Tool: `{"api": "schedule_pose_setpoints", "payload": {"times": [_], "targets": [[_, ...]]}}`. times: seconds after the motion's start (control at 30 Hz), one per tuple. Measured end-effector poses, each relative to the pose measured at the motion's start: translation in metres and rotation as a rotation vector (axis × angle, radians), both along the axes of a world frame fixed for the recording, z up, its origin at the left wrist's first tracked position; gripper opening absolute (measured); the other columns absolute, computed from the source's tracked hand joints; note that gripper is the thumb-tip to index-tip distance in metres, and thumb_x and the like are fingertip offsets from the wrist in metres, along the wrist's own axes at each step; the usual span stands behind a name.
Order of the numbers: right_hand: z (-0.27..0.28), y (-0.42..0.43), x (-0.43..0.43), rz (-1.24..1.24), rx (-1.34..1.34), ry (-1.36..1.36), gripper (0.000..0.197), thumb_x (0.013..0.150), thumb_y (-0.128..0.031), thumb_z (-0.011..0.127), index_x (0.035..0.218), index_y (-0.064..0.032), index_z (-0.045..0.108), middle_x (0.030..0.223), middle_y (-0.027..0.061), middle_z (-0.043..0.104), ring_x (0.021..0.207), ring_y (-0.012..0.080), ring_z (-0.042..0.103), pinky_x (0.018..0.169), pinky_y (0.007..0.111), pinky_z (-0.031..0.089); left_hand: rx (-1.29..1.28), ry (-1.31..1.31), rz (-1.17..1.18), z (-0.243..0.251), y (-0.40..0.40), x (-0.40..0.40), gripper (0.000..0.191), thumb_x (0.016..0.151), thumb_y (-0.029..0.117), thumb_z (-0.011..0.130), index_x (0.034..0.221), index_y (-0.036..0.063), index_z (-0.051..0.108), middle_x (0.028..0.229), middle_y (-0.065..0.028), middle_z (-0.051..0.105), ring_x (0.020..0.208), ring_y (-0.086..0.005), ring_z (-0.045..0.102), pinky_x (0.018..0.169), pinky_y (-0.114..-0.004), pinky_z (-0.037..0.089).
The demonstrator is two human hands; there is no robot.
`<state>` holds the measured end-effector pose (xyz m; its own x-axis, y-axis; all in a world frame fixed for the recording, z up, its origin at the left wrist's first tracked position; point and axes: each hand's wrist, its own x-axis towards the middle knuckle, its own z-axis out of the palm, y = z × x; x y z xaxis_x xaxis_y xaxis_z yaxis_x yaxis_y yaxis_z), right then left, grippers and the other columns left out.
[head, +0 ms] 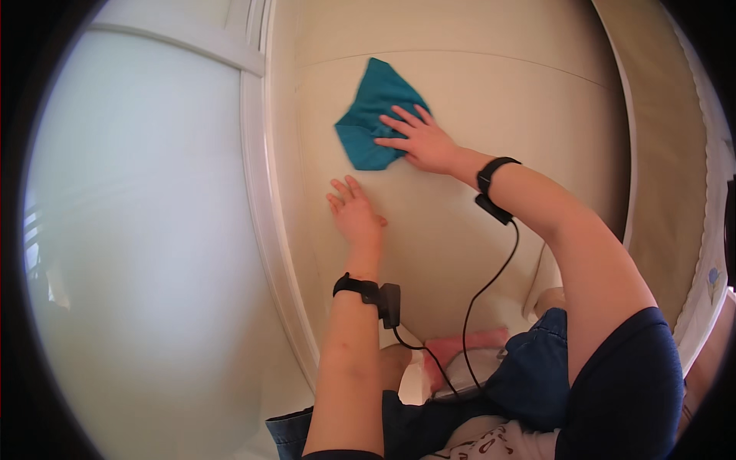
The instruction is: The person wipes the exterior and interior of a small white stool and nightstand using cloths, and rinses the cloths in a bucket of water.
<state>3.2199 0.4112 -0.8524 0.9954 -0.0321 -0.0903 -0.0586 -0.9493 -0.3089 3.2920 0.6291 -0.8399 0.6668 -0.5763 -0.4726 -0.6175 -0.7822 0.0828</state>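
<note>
A teal cloth lies spread and partly folded against a smooth cream panel. My right hand holds it against that surface, fingers spread over its right side; the thumb is mostly hidden. Below and to the left of the cloth, my left hand is at the same panel with its fingers apart and nothing in it. Whether the left fingertips touch the panel I cannot tell. Each wrist wears a black strap with a small box, such as the left wrist device, and a black cable leads down from each.
A frosted glass panel in a white frame stands along the left. Cloth with a scalloped edge borders the right side. Down between my legs, clad in blue denim shorts, is a pink and clear item.
</note>
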Motion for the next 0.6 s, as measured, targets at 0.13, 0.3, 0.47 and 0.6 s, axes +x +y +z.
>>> {"api": "schedule_pose_setpoints", "payload": {"times": [0.13, 0.3, 0.47, 0.6], "targets": [[0.010, -0.038, -0.089, -0.283, -0.092, 0.071, 0.065, 0.084, -0.014, 0.062, 0.143, -0.0340, 0.044, 0.157, 0.0092, 0.027, 0.146, 0.0338, 0.021, 0.114, 0.060, 0.020, 0.016, -0.013, -0.010, -0.009, 0.001, 0.001, 0.121, 0.052, 0.027, 0.091, 0.150, 0.0032, 0.026, 0.153, -0.0251, 0.027, 0.134, -0.0456, 0.039, 0.113, -0.040, 0.034], [-0.015, -0.082, -0.167, -0.967, -0.242, 0.059, 0.065, 0.088, -0.019, 0.059, 0.147, -0.0350, 0.037, 0.158, 0.0132, 0.023, 0.146, 0.0367, 0.019, 0.113, 0.063, 0.018, -0.057, -0.074, -0.008, -0.017, 0.014, 0.009, 0.121, 0.048, 0.024, 0.093, 0.149, 0.0026, 0.029, 0.152, -0.0250, 0.029, 0.131, -0.0470, 0.041, 0.111, -0.041, 0.037], [-0.021, -0.089, -0.168, -1.298, -0.250, 0.027, 0.063, 0.089, -0.023, 0.057, 0.148, -0.0313, 0.035, 0.158, 0.0160, 0.023, 0.146, 0.0405, 0.017, 0.112, 0.067, 0.017, -0.171, -0.072, 0.036, -0.030, 0.012, 0.000, 0.118, 0.046, 0.019, 0.093, 0.146, 0.0023, 0.032, 0.151, -0.0251, 0.031, 0.129, -0.0487, 0.042, 0.110, -0.041, 0.038], [-0.015, -0.023, -0.113, -1.026, -0.285, 0.044, 0.063, 0.088, -0.024, 0.059, 0.147, -0.0280, 0.038, 0.156, 0.0166, 0.027, 0.145, 0.0419, 0.017, 0.111, 0.067, 0.017, -0.213, -0.082, 0.047, -0.039, 0.014, 0.008, 0.118, 0.049, 0.023, 0.093, 0.147, 0.0039, 0.031, 0.152, -0.0232, 0.031, 0.132, -0.0467, 0.039, 0.108, -0.043, 0.041]]}}
